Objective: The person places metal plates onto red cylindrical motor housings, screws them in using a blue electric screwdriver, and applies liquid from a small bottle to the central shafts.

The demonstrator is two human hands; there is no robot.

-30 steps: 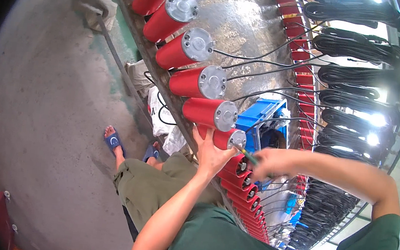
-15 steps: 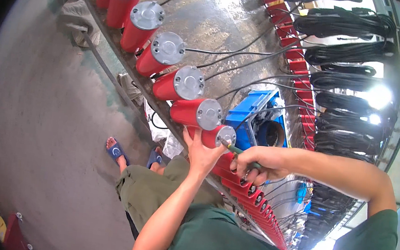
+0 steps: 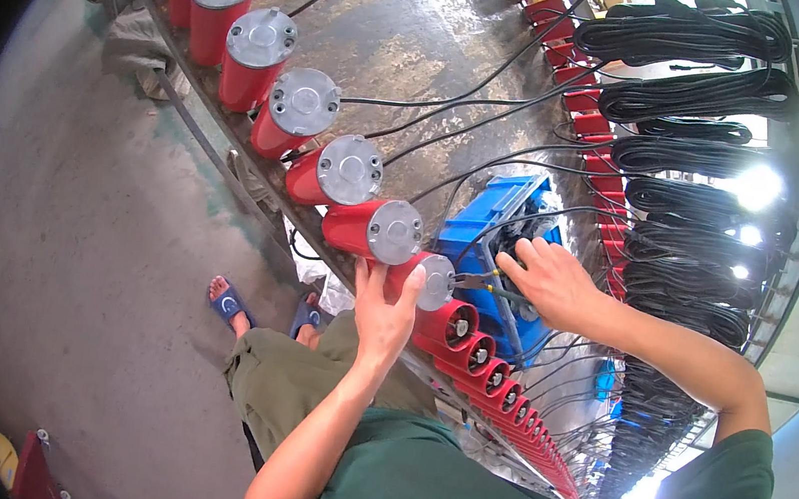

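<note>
My left hand is curled round a red cylinder, its thumb up near the round grey metal cap on the end. In my right hand is a pair of pliers with green and yellow handles. Their jaws are at the cap's right edge; whether they grip anything there cannot be made out. Just beyond is another capped red cylinder. Nearer me, an uncapped red cylinder shows its open end with a metal part inside.
Capped red cylinders line the bench edge to the far left; several uncapped ones run to the lower right. Behind the pliers stands a blue bin. Black cables cross the bench top. Coiled black cables hang at the right.
My right hand has shifted right and up, taking the pliers from the cap's face to its right edge. My left thumb has come away from the tool tip, and the view has shifted slightly.
</note>
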